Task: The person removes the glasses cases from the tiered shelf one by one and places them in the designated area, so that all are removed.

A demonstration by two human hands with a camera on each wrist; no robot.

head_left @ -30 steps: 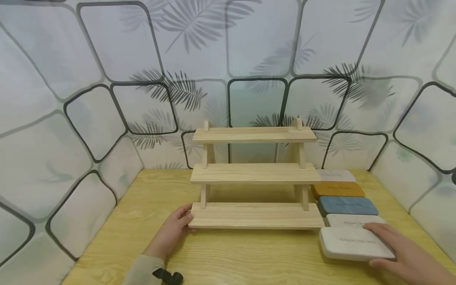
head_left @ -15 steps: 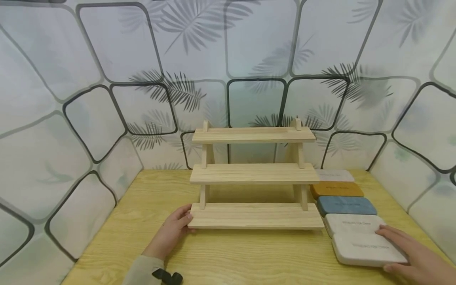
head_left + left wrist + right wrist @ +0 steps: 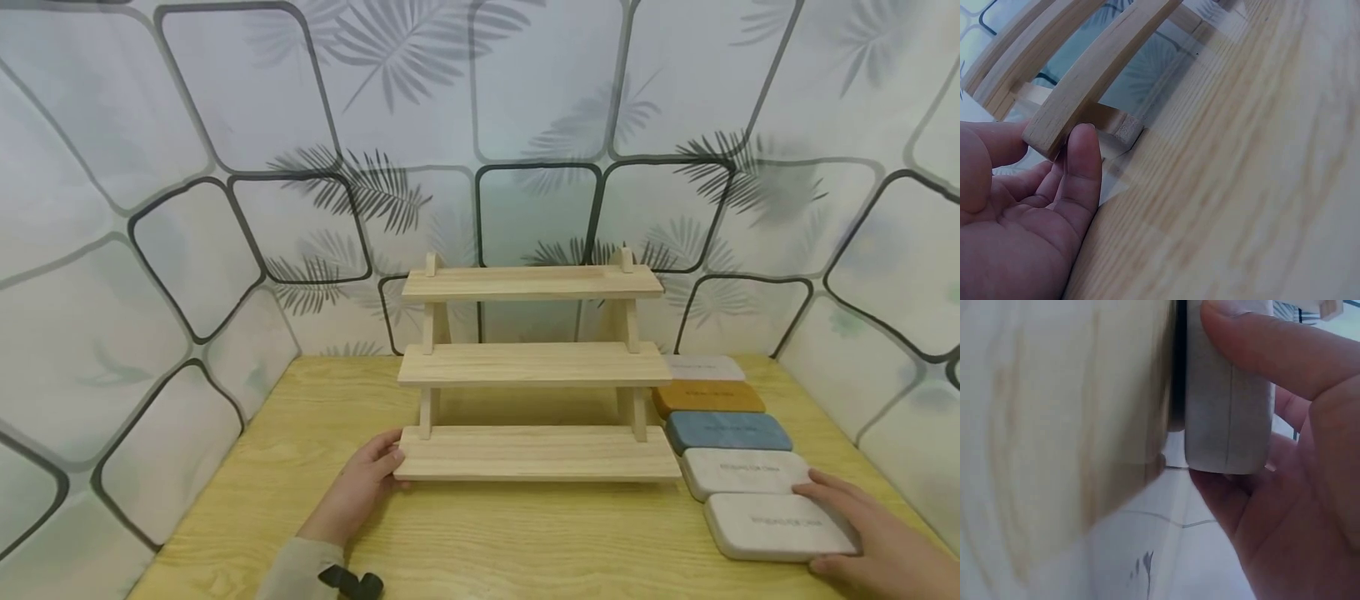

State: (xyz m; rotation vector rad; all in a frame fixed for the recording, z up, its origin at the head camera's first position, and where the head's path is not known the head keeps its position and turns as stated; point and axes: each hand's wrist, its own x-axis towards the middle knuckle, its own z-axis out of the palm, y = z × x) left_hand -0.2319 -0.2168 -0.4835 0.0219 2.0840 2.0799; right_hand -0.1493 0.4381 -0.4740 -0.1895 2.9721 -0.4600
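Note:
A three-tier wooden display stand [image 3: 536, 365] stands on the table, its steps rising toward the back. At the left end of its lowest shelf [image 3: 536, 454], my left hand [image 3: 360, 479] pinches the board; the left wrist view shows the shelf end [image 3: 1063, 122] between thumb and fingers. To the right of the stand, my right hand [image 3: 873, 529] grips the right end of the nearest off-white flat case [image 3: 780, 529], a rounded box with lettering on its lid. In the right wrist view the thumb lies along one side of this case [image 3: 1225, 419], and part of the other fingers is hidden behind it.
Behind the held case, more flat cases run back in a row: another off-white one [image 3: 742, 473], a blue one [image 3: 727, 432], an orange one [image 3: 708, 397] and a pale one [image 3: 705, 368]. Patterned fabric walls [image 3: 540, 108] enclose the wood-grain table [image 3: 525, 542].
My right hand has moved the nearest off-white case rightward and slightly toward me, from overlapping the off-white case behind to lying just in front of it. My left hand has stayed on the shelf.

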